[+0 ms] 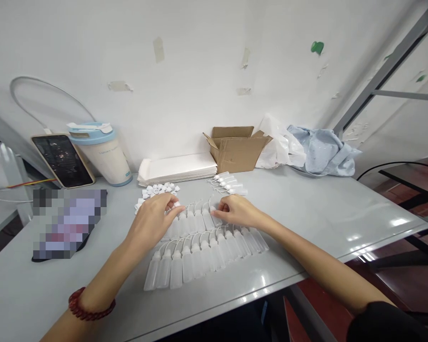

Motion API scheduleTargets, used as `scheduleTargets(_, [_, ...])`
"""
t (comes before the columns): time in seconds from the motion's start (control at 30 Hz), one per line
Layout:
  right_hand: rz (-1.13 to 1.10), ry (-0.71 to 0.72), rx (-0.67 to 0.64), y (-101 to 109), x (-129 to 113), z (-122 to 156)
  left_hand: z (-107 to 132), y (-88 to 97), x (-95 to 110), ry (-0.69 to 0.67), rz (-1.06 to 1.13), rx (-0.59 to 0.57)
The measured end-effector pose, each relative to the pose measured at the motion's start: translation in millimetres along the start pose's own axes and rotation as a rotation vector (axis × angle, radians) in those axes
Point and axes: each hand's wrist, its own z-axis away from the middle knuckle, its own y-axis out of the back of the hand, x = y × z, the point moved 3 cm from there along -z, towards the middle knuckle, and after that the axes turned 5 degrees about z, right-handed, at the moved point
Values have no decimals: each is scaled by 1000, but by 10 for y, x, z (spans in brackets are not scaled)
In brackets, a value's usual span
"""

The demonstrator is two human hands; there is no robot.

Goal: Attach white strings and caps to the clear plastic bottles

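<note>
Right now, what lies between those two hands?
The head view shows part of the back row of translucent plastic bottles between the left hand and right hand.

Bottles [199, 263] lie before the carton [237, 156], caps [158, 189] before the stack [178, 167].

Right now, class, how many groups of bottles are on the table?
3: a front row, a second row just behind it, and a small cluster near the cardboard box. The left hand may hide part of the second row.

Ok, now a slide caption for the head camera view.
Left hand and right hand among slim translucent plastic bottles laid in rows, with small white plastic caps clustered nearby.
</note>
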Motion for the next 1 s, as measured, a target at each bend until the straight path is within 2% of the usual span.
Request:
scheduleTargets(0.13, [31, -13, 49, -22, -16, -19, 11, -19, 77, -25, 94, -20])
scheduleTargets(0.27, [10, -28, 78, -26, -30, -35, 25, -72, 95, 7, 181, -81])
scheduleTargets(0.43, [-156, -10, 182, 49, -28, -27, 26, -102, 96, 44, 316, -132])
scheduleTargets(0.6, [-423, 90, 233, 126, -85, 57, 43, -95, 159, 99, 448, -189])
scheduleTargets(0.73, [-557, 160, 159, 141, -182, 139, 61, -106, 194, 173, 577, -222])
scheduleTargets(1.0, [-806, 192, -98, 99, -247, 197, 85, -97, 222, 149, 789, -253])
